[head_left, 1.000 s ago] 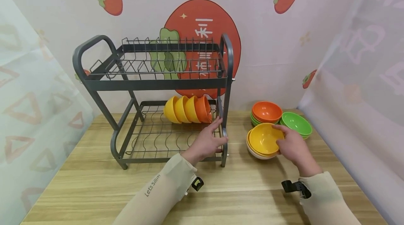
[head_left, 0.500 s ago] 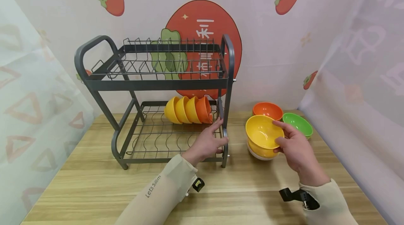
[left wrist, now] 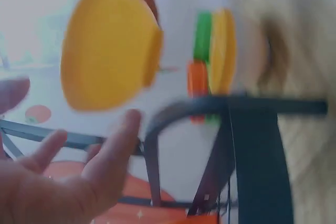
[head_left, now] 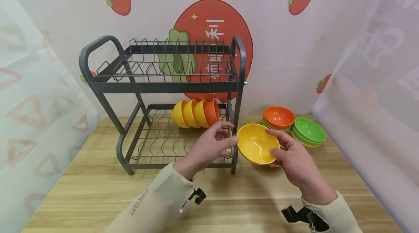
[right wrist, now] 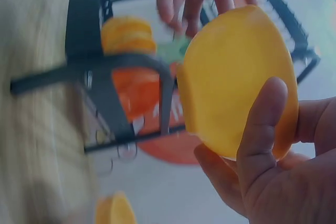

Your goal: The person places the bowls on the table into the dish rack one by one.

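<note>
My right hand [head_left: 296, 164] pinches the rim of a yellow bowl [head_left: 256, 144], thumb on one side and fingers on the other. The bowl is off the table, tilted with its inside facing me. My left hand [head_left: 211, 145] is just left of it, fingers spread and slightly bent, holding nothing; its thumb tip is near the bowl's rim. Behind that hand stands a dark two-tier dish rack [head_left: 167, 87]. On its lower tier, several yellow bowls [head_left: 190, 113] and orange bowls [head_left: 212, 113] stand on edge in a row. The left wrist view is blurred.
Right of the rack, orange bowls [head_left: 279, 117] sit on green ones near the back wall. Beside them, green bowls [head_left: 309, 131] rest on a yellow one. The rack's right post [head_left: 236, 135] stands between the left hand and these stacks.
My right hand has lifted the yellow bowl off its stack and carried it left, close to the rack's post. My left hand has come away from the post, its fingers bending a little.
</note>
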Demonstrator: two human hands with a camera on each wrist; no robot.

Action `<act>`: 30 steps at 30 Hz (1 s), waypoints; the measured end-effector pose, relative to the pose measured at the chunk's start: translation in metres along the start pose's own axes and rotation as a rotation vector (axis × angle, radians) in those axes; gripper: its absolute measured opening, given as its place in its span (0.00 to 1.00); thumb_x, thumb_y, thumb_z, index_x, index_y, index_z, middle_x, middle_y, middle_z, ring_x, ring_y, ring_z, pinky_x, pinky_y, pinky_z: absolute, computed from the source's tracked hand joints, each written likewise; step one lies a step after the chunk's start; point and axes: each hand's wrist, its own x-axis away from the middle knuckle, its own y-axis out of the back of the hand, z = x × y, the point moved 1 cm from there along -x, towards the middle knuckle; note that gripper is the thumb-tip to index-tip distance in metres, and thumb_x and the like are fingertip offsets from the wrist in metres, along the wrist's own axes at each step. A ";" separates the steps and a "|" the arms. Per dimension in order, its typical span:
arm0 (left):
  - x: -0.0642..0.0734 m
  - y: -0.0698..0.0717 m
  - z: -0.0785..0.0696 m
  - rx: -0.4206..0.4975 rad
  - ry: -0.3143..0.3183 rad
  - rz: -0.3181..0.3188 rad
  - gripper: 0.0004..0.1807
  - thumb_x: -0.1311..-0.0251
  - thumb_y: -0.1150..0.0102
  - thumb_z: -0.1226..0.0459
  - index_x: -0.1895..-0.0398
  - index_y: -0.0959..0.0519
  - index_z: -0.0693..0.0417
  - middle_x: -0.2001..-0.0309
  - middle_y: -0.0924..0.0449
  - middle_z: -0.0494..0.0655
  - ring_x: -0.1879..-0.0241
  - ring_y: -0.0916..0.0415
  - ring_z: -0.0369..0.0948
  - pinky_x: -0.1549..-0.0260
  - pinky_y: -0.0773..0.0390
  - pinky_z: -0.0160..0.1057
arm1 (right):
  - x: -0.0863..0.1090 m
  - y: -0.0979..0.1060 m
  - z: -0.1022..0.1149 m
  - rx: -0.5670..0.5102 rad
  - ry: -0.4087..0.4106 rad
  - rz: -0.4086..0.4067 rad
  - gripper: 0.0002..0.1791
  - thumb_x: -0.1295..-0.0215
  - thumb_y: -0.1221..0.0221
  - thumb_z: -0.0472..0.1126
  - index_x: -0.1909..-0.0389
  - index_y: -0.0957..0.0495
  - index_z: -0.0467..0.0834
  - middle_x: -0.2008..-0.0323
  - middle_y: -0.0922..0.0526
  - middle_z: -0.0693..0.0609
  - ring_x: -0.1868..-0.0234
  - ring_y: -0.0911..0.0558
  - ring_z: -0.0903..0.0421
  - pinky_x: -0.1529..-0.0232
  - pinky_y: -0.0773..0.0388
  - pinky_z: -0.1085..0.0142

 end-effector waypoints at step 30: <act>0.080 0.092 -0.032 -0.440 0.040 -0.158 0.44 0.46 0.26 0.54 0.27 0.37 0.27 0.36 0.38 0.49 0.59 0.21 0.46 0.64 0.19 0.44 | -0.020 -0.063 -0.016 0.191 0.151 0.067 0.37 0.29 0.39 0.41 0.23 0.43 0.55 0.27 0.37 0.50 0.38 0.25 0.45 0.45 0.23 0.53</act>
